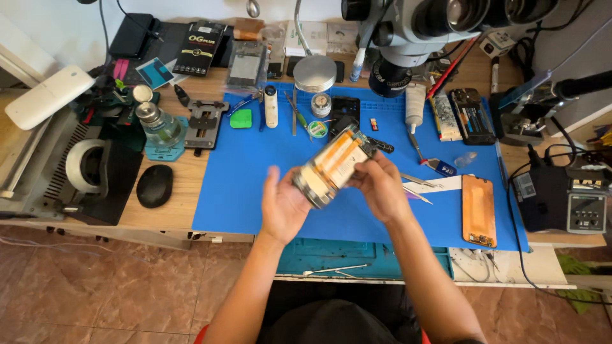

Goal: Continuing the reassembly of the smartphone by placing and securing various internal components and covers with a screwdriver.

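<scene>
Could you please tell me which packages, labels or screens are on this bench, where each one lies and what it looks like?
Black flat package with gold print: far left, behind the blue mat.
Clear plastic package: beside it, rectangular.
White box: far edge, middle.
Phone screen panel: right on the mat, orange-brown, rectangular.
Grey meter display: far right.

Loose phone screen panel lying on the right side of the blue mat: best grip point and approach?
Take the screen panel by its two long edges, near the middle, coming from straight above. It lies flat on the blue mat with its long axis running away from the person, so only the thin edges offer purchase. Its right edge is close to the mat's border; tweezers lie to its left.
</scene>
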